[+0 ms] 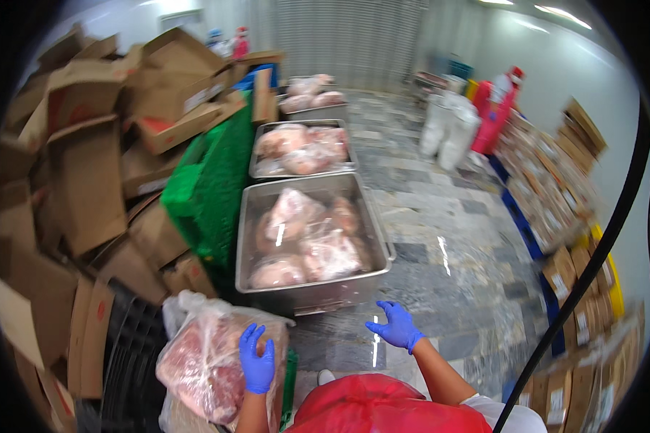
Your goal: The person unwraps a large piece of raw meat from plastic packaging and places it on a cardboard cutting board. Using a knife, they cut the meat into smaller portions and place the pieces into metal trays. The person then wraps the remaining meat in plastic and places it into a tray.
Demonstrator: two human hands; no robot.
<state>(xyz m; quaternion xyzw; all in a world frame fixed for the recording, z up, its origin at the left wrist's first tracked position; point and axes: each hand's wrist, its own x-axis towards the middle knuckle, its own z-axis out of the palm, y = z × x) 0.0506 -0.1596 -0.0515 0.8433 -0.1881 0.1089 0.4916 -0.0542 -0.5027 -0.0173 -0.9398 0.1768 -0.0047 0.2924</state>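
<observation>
My left hand (257,361), in a blue glove, is beside a large piece of raw meat in clear plastic (204,364). Its fingers are spread and hold nothing; whether it touches the plastic I cannot tell. The wrapped meat sits on a cardboard box (278,339) at the lower left. Over the floor to the right, my right hand (397,326), also blue-gloved, is open with fingers apart and nothing in it. Ahead of both hands stands a metal tub (378,270) with several pieces of meat (290,215) in it, partly under clear liquid or plastic.
Two more metal tubs (258,175) of meat stand in line beyond. A green plastic pallet (202,191) leans left of them, against heaped empty cardboard boxes (87,180). At right are loaded pallets (549,187), white barrels (458,133) and a person in red (495,115). A black cable (592,267) hangs at right.
</observation>
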